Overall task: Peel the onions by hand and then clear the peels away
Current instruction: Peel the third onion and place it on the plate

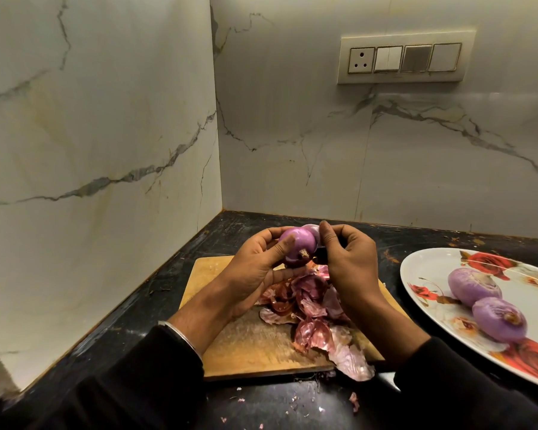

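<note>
My left hand [255, 262] grips a purple onion [297, 248] above the wooden cutting board [249, 339], root end facing me. My right hand [345, 256] pinches a strip of the onion's skin [314, 232] at its top right side. A heap of reddish onion peels [314, 308] lies on the board under my hands, spilling over its front edge. Two peeled onions [474, 287] [499, 319] sit on a white floral plate [423, 274] at the right.
The board lies on a black countertop [131, 324] in a corner of marble walls. Small peel scraps [353, 401] are scattered on the counter in front of the board. A switch panel [404, 60] is on the back wall.
</note>
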A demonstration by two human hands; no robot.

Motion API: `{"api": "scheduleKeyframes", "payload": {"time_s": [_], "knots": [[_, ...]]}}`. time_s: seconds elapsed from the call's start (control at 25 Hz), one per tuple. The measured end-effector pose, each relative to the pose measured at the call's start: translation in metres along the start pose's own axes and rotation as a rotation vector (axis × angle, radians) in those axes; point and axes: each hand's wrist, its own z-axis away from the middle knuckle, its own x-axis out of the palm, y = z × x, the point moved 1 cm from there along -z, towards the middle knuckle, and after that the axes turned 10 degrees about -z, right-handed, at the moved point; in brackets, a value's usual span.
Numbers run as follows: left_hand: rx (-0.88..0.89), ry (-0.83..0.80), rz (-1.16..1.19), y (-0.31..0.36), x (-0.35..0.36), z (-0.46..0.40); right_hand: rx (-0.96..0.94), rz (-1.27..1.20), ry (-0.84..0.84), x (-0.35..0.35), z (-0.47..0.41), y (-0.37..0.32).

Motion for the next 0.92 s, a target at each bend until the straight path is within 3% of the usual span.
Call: {"api": "scheduleKeyframes", "payload": {"time_s": [0.12, 0.36, 0.56, 0.92], "knots": [[-0.013, 0.007, -0.002, 0.0, -0.001, -0.001, 0.086, -0.076, -0.024, 0.001, 0.001, -0.002], [-0.026, 0.047, -0.032, 0.001, -0.002, -0.001, -0.001, 0.064, -0.166, 0.008, 0.006, -0.006], [-0.028, 0.018, -0.028, 0.0, -0.001, -0.001, -0.027, 0.076, -0.078, 0.002, 0.001, -0.004], [-0.015, -0.033, 0.051, 0.0, 0.0, 0.0, 0.229, -0.186, -0.002, -0.001, -0.002, 0.003]]}}
